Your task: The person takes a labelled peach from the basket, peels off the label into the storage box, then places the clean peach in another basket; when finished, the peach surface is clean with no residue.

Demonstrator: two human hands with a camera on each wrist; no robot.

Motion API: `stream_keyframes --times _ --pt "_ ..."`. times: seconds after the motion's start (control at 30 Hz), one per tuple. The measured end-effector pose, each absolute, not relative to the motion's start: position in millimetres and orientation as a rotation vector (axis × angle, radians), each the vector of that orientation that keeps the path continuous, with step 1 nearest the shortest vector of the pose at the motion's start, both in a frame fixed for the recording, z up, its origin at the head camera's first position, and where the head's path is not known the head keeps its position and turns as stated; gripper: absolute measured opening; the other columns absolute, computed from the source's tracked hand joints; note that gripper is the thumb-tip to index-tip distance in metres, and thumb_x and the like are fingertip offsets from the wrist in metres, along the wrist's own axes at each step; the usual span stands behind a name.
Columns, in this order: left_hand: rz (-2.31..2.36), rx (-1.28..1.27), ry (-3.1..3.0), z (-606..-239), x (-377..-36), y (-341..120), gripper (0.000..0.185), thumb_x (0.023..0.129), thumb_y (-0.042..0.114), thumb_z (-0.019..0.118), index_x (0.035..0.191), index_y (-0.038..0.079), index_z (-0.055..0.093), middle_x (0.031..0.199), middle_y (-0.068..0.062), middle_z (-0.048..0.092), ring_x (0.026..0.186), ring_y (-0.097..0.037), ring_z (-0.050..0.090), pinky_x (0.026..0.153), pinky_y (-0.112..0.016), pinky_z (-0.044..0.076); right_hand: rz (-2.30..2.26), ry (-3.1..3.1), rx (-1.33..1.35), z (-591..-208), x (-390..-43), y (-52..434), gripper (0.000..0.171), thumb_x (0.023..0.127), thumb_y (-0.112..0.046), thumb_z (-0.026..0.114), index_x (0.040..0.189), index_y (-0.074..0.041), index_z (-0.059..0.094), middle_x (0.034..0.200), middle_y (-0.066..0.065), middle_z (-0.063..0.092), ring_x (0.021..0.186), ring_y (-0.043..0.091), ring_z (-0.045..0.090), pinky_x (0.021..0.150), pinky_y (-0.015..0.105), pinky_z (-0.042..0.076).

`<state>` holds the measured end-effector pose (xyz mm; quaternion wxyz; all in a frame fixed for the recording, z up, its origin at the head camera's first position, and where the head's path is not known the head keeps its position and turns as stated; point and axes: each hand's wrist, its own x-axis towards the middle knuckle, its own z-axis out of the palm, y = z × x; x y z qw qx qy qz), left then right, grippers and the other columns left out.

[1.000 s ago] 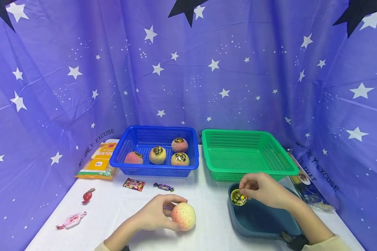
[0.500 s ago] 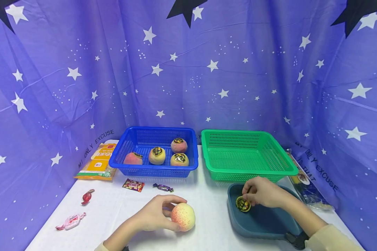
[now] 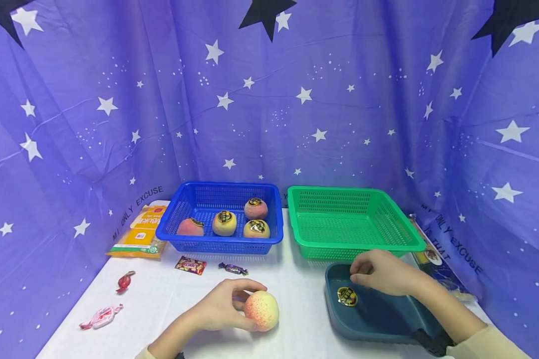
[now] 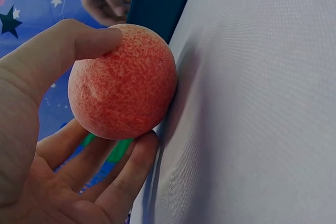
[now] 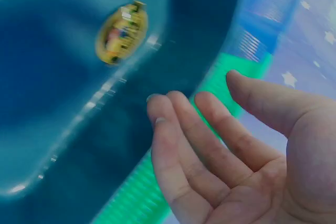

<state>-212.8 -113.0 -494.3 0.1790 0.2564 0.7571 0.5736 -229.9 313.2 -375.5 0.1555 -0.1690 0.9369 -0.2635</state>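
Observation:
My left hand (image 3: 228, 305) grips a yellow peach (image 3: 262, 310) with a red-speckled side, thumb and fingers curled round it. In the left wrist view the peach (image 4: 123, 82) sits close over the white cloth. A round black-and-gold sticker (image 3: 347, 296) lies on the floor of a dark teal basin (image 3: 341, 324), near its left wall. Just above and right of the sticker hovers my right hand (image 3: 384, 272), holding nothing. In the right wrist view its fingers (image 5: 210, 150) are relaxed, with the thumb apart from them and the sticker (image 5: 122, 32) beyond.
Several peaches with similar stickers sit in a blue basket (image 3: 220, 245). Right of it stands a green basket (image 3: 355, 247), behind the basin. Wrapped candies, including a red one (image 3: 125, 282), lie at left. Packaged food bags (image 3: 139, 234) flank both sides.
My right hand has lowered the sticker into the basin and let go of it, then lifted slightly away to the right. The left hand and its peach have stayed put.

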Motion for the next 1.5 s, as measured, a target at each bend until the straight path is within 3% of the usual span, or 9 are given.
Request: stream_keyframes --times 0.37,0.5,0.73,0.87,0.97,1.03,1.13,1.23,1.5 --pt "1.616 0.724 2.164 -492 -210 -111 0.066 0.076 0.011 0.1 0.136 0.02 0.074 0.134 -0.004 0.074 0.11 -0.014 0.075 0.094 -0.022 0.064 -0.881 3.074 -0.466 -347 -229 338 0.024 0.109 -0.035 0.074 0.126 -0.018 0.077 0.115 -0.002 0.081 0.103 0.011 0.074 0.08 0.027 0.061" --pt "1.606 0.724 2.182 -492 -210 -111 0.066 0.076 0.012 0.101 0.136 0.022 0.074 0.134 -0.003 0.074 0.11 -0.013 0.075 0.094 -0.022 0.064 -0.922 3.161 -0.397 -348 -238 359 0.042 0.109 -0.039 0.073 0.141 -0.012 0.07 0.141 0.019 0.072 0.126 0.041 0.071 0.098 0.05 0.065" --pt "1.594 0.719 2.199 -489 -210 -110 0.065 0.076 0.014 0.101 0.135 0.023 0.075 0.133 -0.003 0.074 0.11 -0.015 0.075 0.093 -0.022 0.064 -1.001 3.015 -0.186 -358 -258 402 0.089 0.108 -0.05 0.07 0.173 -0.003 0.031 0.176 0.04 0.025 0.152 0.072 0.03 0.107 0.087 0.04" --pt "1.593 0.726 2.2 -490 -209 -110 0.064 0.076 0.013 0.101 0.134 0.023 0.075 0.132 -0.003 0.074 0.108 -0.013 0.075 0.092 -0.021 0.064 -1.159 2.873 -0.075 -371 -264 423 0.098 0.11 -0.05 0.066 0.177 -0.004 0.012 0.179 0.04 0.008 0.158 0.072 0.018 0.104 0.074 0.054" --pt "1.587 0.74 2.209 -490 -209 -110 0.065 0.076 0.014 0.102 0.134 0.022 0.075 0.132 -0.002 0.074 0.107 -0.012 0.075 0.092 -0.021 0.064 -1.285 2.806 0.021 -380 -267 436 0.1 0.111 -0.051 0.065 0.178 -0.006 0.006 0.18 0.04 0.005 0.134 0.048 0.059 0.082 0.048 0.06" --pt "1.583 0.743 2.218 -490 -210 -109 0.065 0.075 0.015 0.102 0.135 0.022 0.075 0.131 -0.001 0.074 0.107 -0.011 0.075 0.092 -0.021 0.064 -1.308 2.806 0.058 -384 -269 443 0.101 0.111 -0.052 0.065 0.178 -0.006 0.006 0.18 0.038 0.007 0.113 0.04 0.064 0.073 0.041 0.054" --pt "1.579 0.752 2.241 -491 -211 -107 0.066 0.075 0.017 0.103 0.134 0.022 0.076 0.13 0.0 0.075 0.105 -0.011 0.075 0.091 -0.022 0.065 -1.324 2.782 0.049 -389 -273 450 0.102 0.111 -0.05 0.065 0.178 -0.004 0.003 0.18 0.039 0.004 0.131 0.052 0.057 0.097 0.064 0.056" --pt "1.57 0.77 2.269 -491 -211 -104 0.064 0.073 0.02 0.104 0.131 0.025 0.077 0.127 0.002 0.076 0.103 -0.01 0.074 0.089 -0.022 0.066 -1.34 2.737 -0.01 -396 -276 453 0.102 0.112 -0.043 0.066 0.177 -0.002 -0.001 0.18 0.04 -0.001 0.158 0.072 0.014 0.113 0.086 0.039" --pt "1.591 0.798 2.24 -476 -210 -90 0.063 0.072 0.02 0.104 0.129 0.025 0.078 0.125 0.005 0.078 0.102 -0.009 0.074 0.088 -0.024 0.066 -1.368 2.662 -0.048 -410 -277 452 0.101 0.114 -0.039 0.063 0.176 -0.002 -0.007 0.177 0.043 -0.014 0.155 0.069 0.034 0.119 0.083 0.039"
